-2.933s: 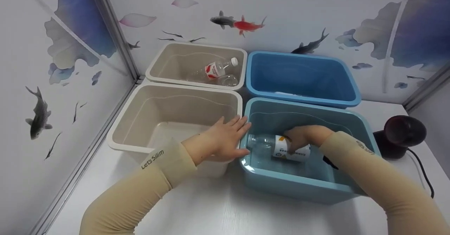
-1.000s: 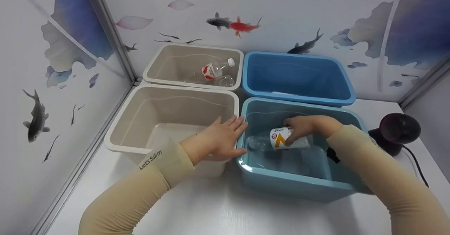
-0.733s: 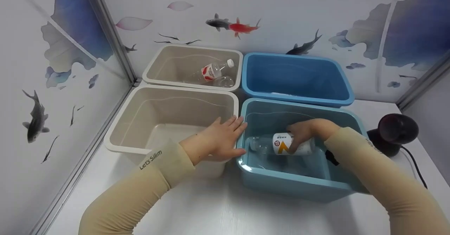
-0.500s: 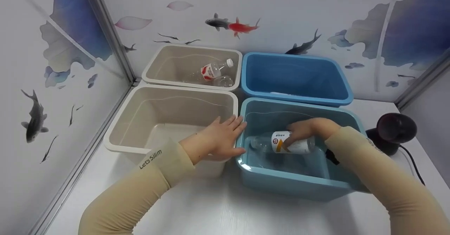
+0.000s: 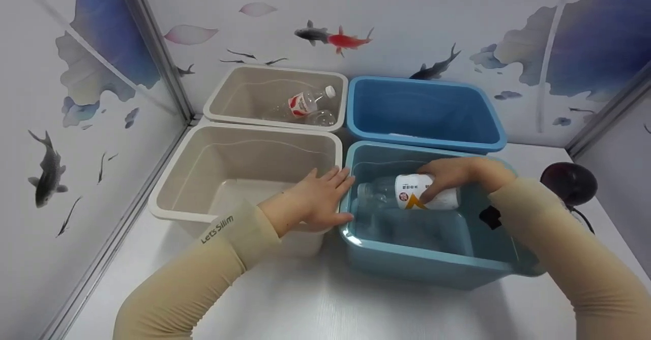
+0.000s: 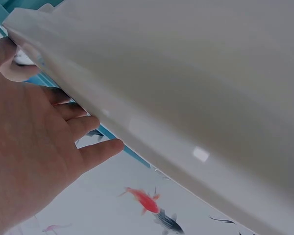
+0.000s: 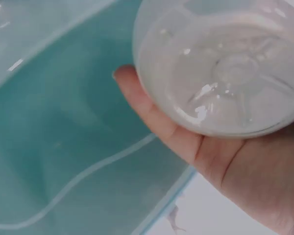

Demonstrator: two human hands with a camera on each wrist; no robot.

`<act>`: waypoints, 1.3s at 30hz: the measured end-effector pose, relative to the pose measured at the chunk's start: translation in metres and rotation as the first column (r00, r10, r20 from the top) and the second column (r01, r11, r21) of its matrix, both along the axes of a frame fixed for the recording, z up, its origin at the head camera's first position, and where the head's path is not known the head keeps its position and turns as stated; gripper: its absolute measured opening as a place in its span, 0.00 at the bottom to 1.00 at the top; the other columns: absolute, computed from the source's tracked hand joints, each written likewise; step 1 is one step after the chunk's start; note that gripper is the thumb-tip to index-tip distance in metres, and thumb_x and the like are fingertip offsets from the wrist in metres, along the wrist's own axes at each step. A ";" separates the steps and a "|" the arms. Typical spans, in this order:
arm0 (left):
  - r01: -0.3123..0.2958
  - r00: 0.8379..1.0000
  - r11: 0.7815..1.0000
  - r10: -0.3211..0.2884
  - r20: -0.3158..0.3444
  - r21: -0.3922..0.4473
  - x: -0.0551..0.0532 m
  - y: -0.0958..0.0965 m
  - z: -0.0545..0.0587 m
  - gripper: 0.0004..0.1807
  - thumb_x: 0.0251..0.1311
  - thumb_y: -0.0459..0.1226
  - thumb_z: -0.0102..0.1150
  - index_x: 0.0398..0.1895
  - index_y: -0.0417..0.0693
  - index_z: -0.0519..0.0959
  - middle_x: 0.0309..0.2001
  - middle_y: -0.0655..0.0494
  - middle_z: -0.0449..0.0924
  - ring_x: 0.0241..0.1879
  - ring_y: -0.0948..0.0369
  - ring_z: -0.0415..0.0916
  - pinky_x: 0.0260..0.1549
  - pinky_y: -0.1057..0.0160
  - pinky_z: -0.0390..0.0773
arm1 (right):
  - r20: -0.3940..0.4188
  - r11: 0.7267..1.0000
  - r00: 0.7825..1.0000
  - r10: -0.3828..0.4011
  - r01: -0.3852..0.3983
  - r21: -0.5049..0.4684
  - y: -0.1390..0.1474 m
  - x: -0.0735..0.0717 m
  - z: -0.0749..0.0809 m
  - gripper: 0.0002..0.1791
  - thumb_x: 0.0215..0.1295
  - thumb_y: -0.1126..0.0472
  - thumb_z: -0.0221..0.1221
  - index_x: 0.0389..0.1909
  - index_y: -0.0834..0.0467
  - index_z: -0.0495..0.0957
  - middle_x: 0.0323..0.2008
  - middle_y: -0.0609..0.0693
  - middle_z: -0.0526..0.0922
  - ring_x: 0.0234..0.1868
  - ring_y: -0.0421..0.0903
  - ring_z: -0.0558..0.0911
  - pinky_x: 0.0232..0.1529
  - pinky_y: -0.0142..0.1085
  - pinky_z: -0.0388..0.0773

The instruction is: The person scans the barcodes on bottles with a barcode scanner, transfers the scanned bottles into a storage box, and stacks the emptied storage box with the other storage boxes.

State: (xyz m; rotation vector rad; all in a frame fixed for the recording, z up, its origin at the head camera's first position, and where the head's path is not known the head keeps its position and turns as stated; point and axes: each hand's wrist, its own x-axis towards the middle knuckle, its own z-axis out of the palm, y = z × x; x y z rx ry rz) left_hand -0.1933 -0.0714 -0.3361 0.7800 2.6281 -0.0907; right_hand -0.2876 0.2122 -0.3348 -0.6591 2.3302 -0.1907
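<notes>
Has shifted a clear, cylindrical plastic bottle with a white-and-orange label a little upward and to the right in the head view since half a second ago, using the right hand; has kept the left hand in much the same place. Holds the bottle inside a teal, rectangular plastic bin, with the right grip clamped round the labelled part. Keeps the bottle lying nearly level, neck toward the left hand and round, transparent, ribbed base toward the right wrist camera. Cannot tell of any contact with the bin's floor. Rests the left hand at the adjoining rims of the teal bin and a beige, rectangular plastic bin, with the left grip apart, fingers straight and spread. Wears long beige sleeves. Faces, farther back, a second beige plastic bin containing a tilted clear bottle with a red-and-white label and white cap, and next to that bin a bright blue, rectangular plastic bin. Has a dark, round-headed device at the right, partly behind the right sleeve, and a white tabletop below.
</notes>
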 end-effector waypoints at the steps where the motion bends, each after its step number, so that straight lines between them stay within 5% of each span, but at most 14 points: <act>1: 0.001 1.000 1.000 -0.001 -0.002 0.000 0.000 0.000 0.000 0.43 0.64 0.62 0.38 0.75 0.52 0.42 0.76 0.53 0.35 0.75 0.54 0.34 0.69 0.44 0.44 | -0.017 1.000 1.000 -0.006 0.006 -0.003 0.001 0.001 0.004 0.35 0.52 0.42 0.62 0.55 0.60 0.69 0.46 0.54 0.77 0.41 0.46 0.77 0.37 0.38 0.77; 7: -0.002 1.000 1.000 0.002 -0.002 0.005 0.001 0.000 -0.001 0.43 0.64 0.61 0.38 0.75 0.51 0.41 0.76 0.53 0.34 0.75 0.54 0.34 0.69 0.44 0.43 | -0.149 0.997 0.988 -0.027 0.017 -0.070 0.013 0.007 0.025 0.37 0.51 0.45 0.64 0.57 0.61 0.67 0.46 0.56 0.77 0.41 0.47 0.76 0.36 0.37 0.76; 15: -0.006 1.000 1.000 0.006 0.009 0.023 0.002 -0.001 0.001 0.43 0.64 0.60 0.40 0.75 0.52 0.41 0.76 0.54 0.34 0.75 0.54 0.33 0.69 0.43 0.42 | -0.343 0.982 0.934 -0.095 0.031 -0.187 0.033 0.017 0.049 0.37 0.52 0.48 0.66 0.59 0.61 0.65 0.45 0.57 0.78 0.37 0.47 0.77 0.33 0.39 0.78; 28: -0.003 1.000 1.000 0.003 0.016 0.010 0.000 0.000 0.001 0.43 0.63 0.62 0.38 0.75 0.53 0.40 0.76 0.54 0.33 0.75 0.55 0.32 0.70 0.44 0.41 | -0.449 0.951 0.864 -0.229 0.101 -0.292 0.059 0.021 0.065 0.35 0.54 0.55 0.63 0.60 0.63 0.61 0.43 0.58 0.76 0.34 0.49 0.76 0.28 0.35 0.75; 39: 0.013 1.000 1.000 -0.013 -0.011 -0.026 -0.003 0.001 0.000 0.44 0.62 0.63 0.39 0.75 0.53 0.43 0.76 0.53 0.36 0.75 0.54 0.35 0.69 0.43 0.45 | -0.476 0.930 0.804 -0.356 0.258 -0.261 0.087 0.019 0.065 0.44 0.57 0.44 0.61 0.65 0.65 0.54 0.47 0.67 0.73 0.37 0.56 0.76 0.27 0.36 0.73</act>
